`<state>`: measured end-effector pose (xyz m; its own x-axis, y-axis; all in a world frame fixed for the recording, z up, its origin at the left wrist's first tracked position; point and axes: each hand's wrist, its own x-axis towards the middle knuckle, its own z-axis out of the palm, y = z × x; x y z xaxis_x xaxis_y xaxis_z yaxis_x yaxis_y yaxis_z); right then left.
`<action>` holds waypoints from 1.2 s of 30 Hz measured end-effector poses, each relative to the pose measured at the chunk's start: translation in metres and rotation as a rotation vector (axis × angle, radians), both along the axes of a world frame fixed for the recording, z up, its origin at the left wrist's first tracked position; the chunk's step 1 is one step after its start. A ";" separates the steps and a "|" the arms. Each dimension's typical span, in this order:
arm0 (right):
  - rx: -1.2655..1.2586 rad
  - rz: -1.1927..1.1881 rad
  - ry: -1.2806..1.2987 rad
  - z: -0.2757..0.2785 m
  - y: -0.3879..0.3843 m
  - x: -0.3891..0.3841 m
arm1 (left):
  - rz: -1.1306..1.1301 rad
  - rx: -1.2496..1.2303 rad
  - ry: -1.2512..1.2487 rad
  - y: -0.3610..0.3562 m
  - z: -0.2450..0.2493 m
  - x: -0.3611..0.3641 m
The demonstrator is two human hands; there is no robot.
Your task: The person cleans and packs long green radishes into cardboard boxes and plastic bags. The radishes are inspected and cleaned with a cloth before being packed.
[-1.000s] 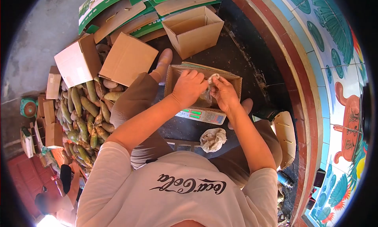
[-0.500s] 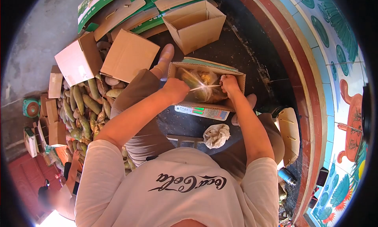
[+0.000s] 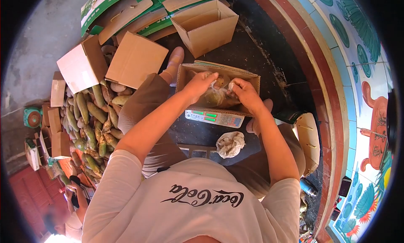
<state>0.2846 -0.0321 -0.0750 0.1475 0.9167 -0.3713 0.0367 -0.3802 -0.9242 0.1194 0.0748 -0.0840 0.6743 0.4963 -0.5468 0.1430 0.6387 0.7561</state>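
Note:
An open cardboard box [image 3: 181, 79] rests on a digital scale [image 3: 214, 118] between the person's legs. Inside the box lies a clear plastic bag [image 3: 214, 97] with yellowish-brown contents that I cannot make out. My left hand [image 3: 199, 86] is closed, pinching one part of the bag's gathered top. On the other side, my right hand [image 3: 245, 92] is closed on another part of it, its fingertips a little apart from the left ones. A crumpled whitish cloth or bag [image 3: 230, 144] lies on the floor in front of the scale.
Long green-brown vegetables [image 3: 97, 112] are heaped at the left, beside closed cartons [image 3: 136, 60]. An empty open box [image 3: 206, 30] stands beyond the scale, near green cartons. Another person [image 3: 75, 201] is at the lower left. A tiled wall [image 3: 366, 116] is at the right.
Both hands have moved closer together over the box, and the bag's top is less stretched between them. The other person at the lower left has shifted and raised an arm.

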 end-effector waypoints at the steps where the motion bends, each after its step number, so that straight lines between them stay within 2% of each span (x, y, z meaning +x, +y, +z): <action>1: 0.051 0.036 -0.032 0.006 -0.001 0.000 | -0.092 0.118 0.008 -0.001 -0.002 0.003; 4: 0.405 0.054 -0.422 0.006 -0.001 -0.002 | -0.307 0.531 0.010 -0.004 -0.011 0.008; 7: 0.159 -0.050 -0.143 0.002 0.002 -0.012 | -0.372 1.022 0.004 -0.015 -0.002 0.011; 10: 0.115 -0.188 0.221 0.017 0.006 -0.014 | -0.416 1.062 0.196 -0.016 -0.018 0.015; 13: 0.058 -0.039 -0.181 -0.020 -0.001 -0.013 | -0.377 1.113 0.137 -0.015 -0.022 0.011; 16: 0.338 0.030 -0.508 -0.025 0.000 -0.022 | -0.209 0.737 0.018 -0.019 -0.022 0.009; 17: 0.238 -0.041 -0.640 -0.023 0.001 -0.021 | -0.186 0.678 0.044 -0.018 -0.022 0.008; 20: -0.008 -0.074 -0.484 0.004 0.006 -0.017 | -0.140 0.437 0.079 -0.014 -0.015 0.009; 21: -0.046 -0.105 -0.271 -0.005 0.007 -0.018 | -0.129 0.323 0.062 -0.010 -0.017 0.010; 22: -0.094 -0.048 -0.259 -0.009 0.005 -0.013 | -0.118 0.210 0.046 -0.008 -0.020 0.009; 24: -0.189 0.073 -0.236 -0.010 0.002 -0.007 | -0.091 0.260 0.092 -0.007 -0.019 0.010; 25: -0.080 0.063 -0.358 -0.012 0.002 -0.007 | -0.075 0.285 0.116 -0.007 -0.016 0.010; 27: 0.139 0.045 -0.593 -0.018 0.003 -0.008 | -0.225 0.766 0.210 -0.007 -0.007 0.008; 28: 0.166 0.030 -0.518 -0.021 0.005 -0.010 | -0.304 1.004 0.257 -0.008 -0.004 0.007; 31: 0.211 -0.006 -0.360 -0.033 0.014 -0.015 | -0.350 1.521 0.061 -0.009 -0.010 0.012; 34: 0.191 0.005 -0.320 -0.051 0.018 -0.014 | -0.242 1.771 0.080 -0.008 -0.002 0.019; 36: 0.180 0.067 -0.262 -0.051 0.020 -0.012 | -0.263 1.838 0.126 -0.006 -0.002 0.018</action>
<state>0.2726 -0.0117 -0.1264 0.1543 0.9750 -0.1598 0.3018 -0.2005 -0.9321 0.1379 0.0684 -0.0863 0.8256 0.3514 0.4415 0.1930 -0.9111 0.3643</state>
